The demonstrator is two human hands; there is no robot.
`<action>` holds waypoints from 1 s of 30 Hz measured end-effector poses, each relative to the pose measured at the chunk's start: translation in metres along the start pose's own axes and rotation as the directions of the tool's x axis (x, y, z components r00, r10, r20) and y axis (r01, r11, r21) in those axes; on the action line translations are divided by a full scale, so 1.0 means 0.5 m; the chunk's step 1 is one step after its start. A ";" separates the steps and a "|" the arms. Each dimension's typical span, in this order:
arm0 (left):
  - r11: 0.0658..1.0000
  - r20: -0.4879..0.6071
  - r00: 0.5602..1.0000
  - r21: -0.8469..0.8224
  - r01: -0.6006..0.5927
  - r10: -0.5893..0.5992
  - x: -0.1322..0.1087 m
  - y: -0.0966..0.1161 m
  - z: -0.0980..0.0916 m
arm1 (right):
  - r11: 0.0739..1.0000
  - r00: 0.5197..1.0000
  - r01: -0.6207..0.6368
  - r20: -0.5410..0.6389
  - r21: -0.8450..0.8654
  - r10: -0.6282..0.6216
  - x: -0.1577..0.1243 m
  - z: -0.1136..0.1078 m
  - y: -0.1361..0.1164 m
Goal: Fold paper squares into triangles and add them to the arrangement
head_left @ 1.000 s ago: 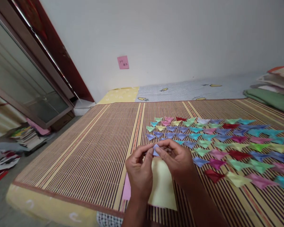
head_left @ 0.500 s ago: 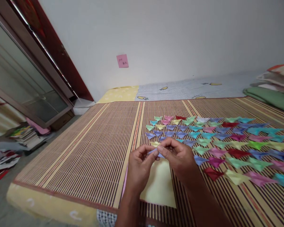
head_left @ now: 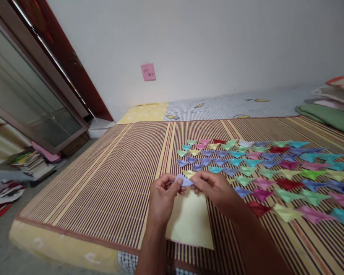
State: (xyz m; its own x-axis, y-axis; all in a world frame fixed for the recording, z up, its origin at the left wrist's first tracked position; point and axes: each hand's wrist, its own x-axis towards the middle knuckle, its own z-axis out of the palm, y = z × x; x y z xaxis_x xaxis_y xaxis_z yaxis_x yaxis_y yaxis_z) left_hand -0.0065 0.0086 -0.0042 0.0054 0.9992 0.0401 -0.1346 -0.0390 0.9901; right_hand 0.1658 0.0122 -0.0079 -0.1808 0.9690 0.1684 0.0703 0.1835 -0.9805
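Observation:
A small folded piece of lavender paper, triangular in outline, is held up between my two hands. My left hand pinches its left part between thumb and fingers. At its right corner, the thumb and fingertips of my right hand are closed on the paper. Below both hands a pale yellow sheet of paper lies flat on the striped mat. Many small folded paper pieces in several colours stand in rows on the mat, beyond and to the right of my hands.
Folded cloths, one of them green, are stacked at the far right. A pink note sticks to the white wall. Books lie at the left beside a glass-panelled door. The mat's front edge lies near my forearms.
The lavender paper now shows a larger triangular face. My left hand has shifted slightly left, and my right fingers have moved from its top to its right corner.

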 end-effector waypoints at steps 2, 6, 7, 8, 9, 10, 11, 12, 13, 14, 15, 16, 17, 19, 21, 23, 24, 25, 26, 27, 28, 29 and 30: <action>1.000 0.000 1.000 -0.006 0.001 -0.001 0.002 -0.004 -0.003 | 1.000 0.999 -0.010 0.049 -0.029 0.011 -0.003 -0.002 -0.001; 1.000 0.002 1.000 -0.012 0.009 -0.009 0.004 -0.008 -0.004 | 1.000 1.000 -0.002 0.020 -0.026 0.002 -0.005 0.006 0.003; 1.000 0.003 1.000 -0.013 0.007 -0.007 0.004 -0.008 -0.003 | 1.000 1.000 -0.002 0.013 -0.020 0.003 -0.004 0.009 0.005; 1.000 0.004 1.000 -0.015 0.004 -0.004 0.004 -0.007 -0.003 | 1.000 1.000 -0.005 0.004 -0.016 0.005 -0.004 0.012 0.006; 1.000 0.004 1.000 -0.018 0.000 0.000 0.004 -0.007 -0.002 | 1.000 1.000 -0.008 -0.009 -0.016 0.008 -0.004 0.014 0.008; 1.000 0.005 1.000 -0.022 -0.004 0.004 0.004 -0.006 -0.002 | 1.000 1.000 -0.012 -0.021 -0.023 0.011 -0.003 0.016 0.008; 1.000 0.009 1.000 -0.025 -0.007 0.007 0.003 -0.006 -0.003 | 0.999 0.999 -0.016 -0.032 -0.037 0.014 -0.003 0.017 0.008; 1.000 0.012 1.000 -0.029 -0.008 0.008 0.003 -0.005 -0.003 | 0.998 0.999 -0.017 -0.043 -0.054 0.014 -0.004 0.018 0.007; 1.000 0.017 1.000 -0.030 -0.008 0.009 0.002 -0.004 -0.003 | 0.997 0.999 -0.015 -0.050 -0.074 0.011 -0.004 0.018 0.004; 1.000 0.024 1.000 -0.030 -0.008 0.008 0.002 -0.003 -0.004 | 0.996 0.999 -0.010 -0.044 -0.094 0.006 -0.005 0.018 0.001; 1.000 0.035 0.999 -0.029 -0.008 0.009 0.001 -0.002 -0.004 | 0.994 1.000 -0.004 -0.026 -0.108 0.001 -0.005 0.018 -0.003; 1.000 0.047 0.999 -0.027 -0.008 0.010 0.001 -0.001 -0.004 | 0.993 1.000 0.006 -0.001 -0.116 -0.006 -0.006 0.018 -0.006; 1.000 0.060 0.998 -0.026 -0.010 0.012 0.000 -0.001 -0.004 | 0.993 1.000 0.018 0.023 -0.118 -0.015 -0.007 0.018 -0.009; 1.000 0.085 0.996 -0.026 -0.012 0.014 0.000 0.001 -0.003 | 0.993 0.998 0.045 0.054 -0.113 -0.039 -0.009 0.020 -0.011; 1.000 0.097 0.995 -0.026 -0.011 0.014 0.000 0.002 -0.002 | 0.991 0.997 0.068 0.028 -0.119 -0.065 -0.011 0.021 -0.010; 1.000 0.106 0.994 -0.025 -0.012 0.015 -0.001 0.003 -0.003 | 0.987 0.997 0.076 0.014 -0.142 -0.074 -0.011 0.022 -0.008; 1.000 0.112 0.994 -0.023 -0.012 0.015 -0.001 0.003 -0.005 | 0.986 0.997 0.073 0.028 -0.150 -0.070 -0.010 0.021 -0.008; 1.000 0.116 0.993 -0.019 -0.015 0.017 -0.001 0.004 -0.006 | 0.986 0.997 0.068 0.051 -0.152 -0.061 -0.009 0.020 -0.008; 1.000 0.120 0.993 -0.011 -0.018 0.019 -0.002 0.005 -0.007 | 0.987 0.996 0.061 0.068 -0.150 -0.051 -0.008 0.020 -0.008; 1.000 0.127 0.992 0.001 -0.021 0.021 -0.003 0.005 -0.008 | 0.989 0.997 0.052 0.068 -0.139 -0.043 -0.006 0.020 -0.009; 1.000 0.138 0.990 0.017 -0.025 0.022 -0.004 0.005 -0.009 | 0.992 0.998 0.047 0.049 -0.119 -0.041 -0.005 0.021 -0.010; 0.999 0.149 0.989 0.034 -0.028 0.023 -0.006 0.005 -0.008 | 0.995 0.999 0.048 0.013 -0.089 -0.047 -0.003 0.023 -0.010; 0.998 0.160 0.987 0.050 -0.032 0.023 -0.007 0.005 -0.007 | 0.997 0.998 0.057 -0.027 -0.057 -0.059 -0.002 0.026 -0.010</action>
State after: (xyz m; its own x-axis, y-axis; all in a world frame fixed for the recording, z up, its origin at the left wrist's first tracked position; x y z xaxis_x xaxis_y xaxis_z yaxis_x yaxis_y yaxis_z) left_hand -0.0103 0.0049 -0.0021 0.1608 0.9834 0.0840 -0.0846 -0.0711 0.9939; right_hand 0.1531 0.0082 -0.0045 -0.1576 0.9607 0.2286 0.1152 0.2478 -0.9619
